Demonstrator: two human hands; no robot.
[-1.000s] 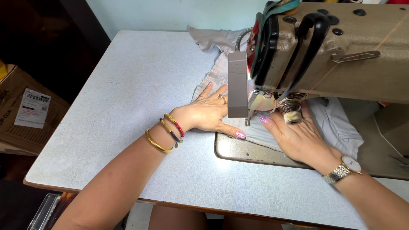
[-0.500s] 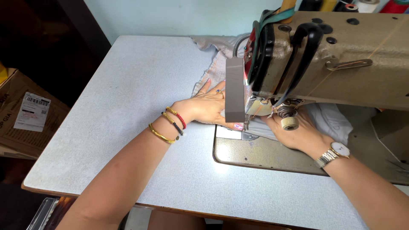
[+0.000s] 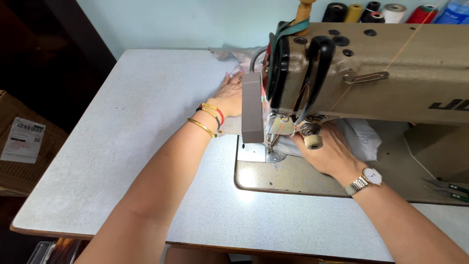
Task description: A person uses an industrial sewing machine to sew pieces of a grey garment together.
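Fabric point(image 3: 364, 139), pale, soft and creased, is lying under the head of a boxy beige metal sewing machine point(image 3: 376, 73), spreading behind it toward the wall. Left hand point(image 3: 229, 98), wearing gold and red bangles, is pressing flat and open-fingered on the cloth left of the needle, while the right hand point(image 3: 330, 151), wearing a metal-band wristwatch, is resting on the cloth just right of the needle, its grip loose and flat rather than pinching. Speckled grey laminate bench point(image 3: 127, 146) is carrying everything, with thread spools point(image 3: 391, 12) standing by a pale green wall and a cardboard box point(image 3: 22, 142) sitting on the floor.
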